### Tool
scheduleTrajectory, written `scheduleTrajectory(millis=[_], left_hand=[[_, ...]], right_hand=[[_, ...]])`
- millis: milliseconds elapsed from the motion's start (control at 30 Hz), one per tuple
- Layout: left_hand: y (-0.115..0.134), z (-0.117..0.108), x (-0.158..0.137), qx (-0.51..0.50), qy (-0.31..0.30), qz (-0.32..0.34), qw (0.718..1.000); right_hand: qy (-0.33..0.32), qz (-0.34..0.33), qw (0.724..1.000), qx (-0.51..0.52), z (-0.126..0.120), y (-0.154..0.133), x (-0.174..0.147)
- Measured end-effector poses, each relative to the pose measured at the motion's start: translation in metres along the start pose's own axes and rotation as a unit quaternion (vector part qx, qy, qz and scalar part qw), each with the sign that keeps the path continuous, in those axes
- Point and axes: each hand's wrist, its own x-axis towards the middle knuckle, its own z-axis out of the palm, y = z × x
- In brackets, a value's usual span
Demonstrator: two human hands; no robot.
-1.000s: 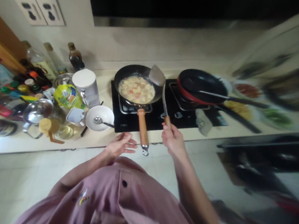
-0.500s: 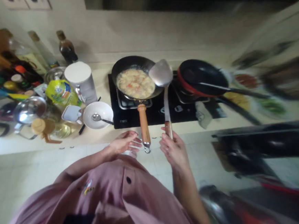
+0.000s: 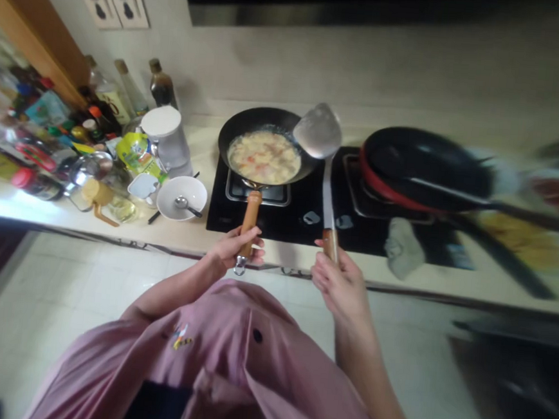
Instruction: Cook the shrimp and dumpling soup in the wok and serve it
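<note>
- so, head cam view, the only one: cream countertop (image 3: 200,148) running along a pale wall (image 3: 319,77), with light tiled floor (image 3: 84,284) below
- up top there's a dark panel (image 3: 275,12), plus a pair of sockets (image 3: 112,1) over on the left
- left end of the counter is pretty packed: bottles (image 3: 162,87), a lidded jug (image 3: 173,146), and a white bowl (image 3: 168,191) with a spoon (image 3: 181,202) in it
- black glass hob (image 3: 278,229) in the middle; a red-sided pan (image 3: 392,183) sits over its right burner, with a rag (image 3: 402,248) near it at the front edge
- far right gets blurry, some yellow food (image 3: 519,238) is about all i can make out
- the frying pan (image 3: 226,137) is over the left burner, pale chunky food (image 3: 264,156) with reddish bits inside, wooden handle (image 3: 251,215) pointing at the person
- left hand (image 3: 230,249) is wrapped around that handle near its end, thumb across the top, forearm angled in from the lower left
- right hand (image 3: 341,282) has its fingers closed around the wooden grip of the spatula (image 3: 328,194), thumb side up, forearm reaching up from the lower right
- spatula blade is tilted up by the pan's right rim, can't tell if they touch
</note>
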Motion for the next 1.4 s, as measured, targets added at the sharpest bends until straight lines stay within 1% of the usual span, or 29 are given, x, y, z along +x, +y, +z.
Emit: scheduleTrajectory(millis=[100, 267, 367, 533, 633, 767, 1033, 1167, 1300, 1400], left_hand=[[0.0, 0.006, 0.0, -0.012, 0.028, 0.019, 0.999], [-0.004, 0.007, 0.001, -0.041, 0.013, 0.028, 0.999], [-0.008, 0.011, 0.001, -0.034, 0.012, 0.04, 0.999], [-0.012, 0.026, -0.006, -0.02, 0.034, 0.052, 0.998], [-0.013, 0.033, -0.012, -0.016, 0.039, 0.05, 0.998], [-0.012, 0.036, -0.016, -0.002, 0.05, 0.046, 0.998], [-0.008, 0.033, -0.002, 0.006, 0.07, 0.047, 0.996], [-0.012, 0.033, 0.0, -0.007, 0.063, 0.052, 0.997], [-0.015, 0.033, 0.001, -0.004, 0.087, 0.073, 0.993], [-0.016, 0.032, 0.002, 0.004, 0.092, 0.08, 0.993]], right_hand=[[-0.024, 0.003, 1.0, -0.004, -0.02, -0.003, 0.01], [-0.084, 0.005, 0.996, 0.005, -0.046, -0.006, 0.028], [-0.106, 0.012, 0.994, 0.01, -0.057, -0.006, 0.036], [-0.12, 0.024, 0.992, 0.023, -0.066, -0.002, 0.042], [-0.125, 0.015, 0.992, 0.032, -0.068, -0.001, 0.044], [-0.113, 0.009, 0.993, 0.035, -0.066, -0.003, 0.047], [-0.109, 0.015, 0.994, 0.022, -0.059, -0.01, 0.05], [-0.128, 0.026, 0.991, 0.018, -0.058, -0.021, 0.052], [-0.165, 0.023, 0.986, 0.008, -0.053, -0.037, 0.057], [-0.166, 0.024, 0.986, -0.013, -0.049, -0.043, 0.059]])
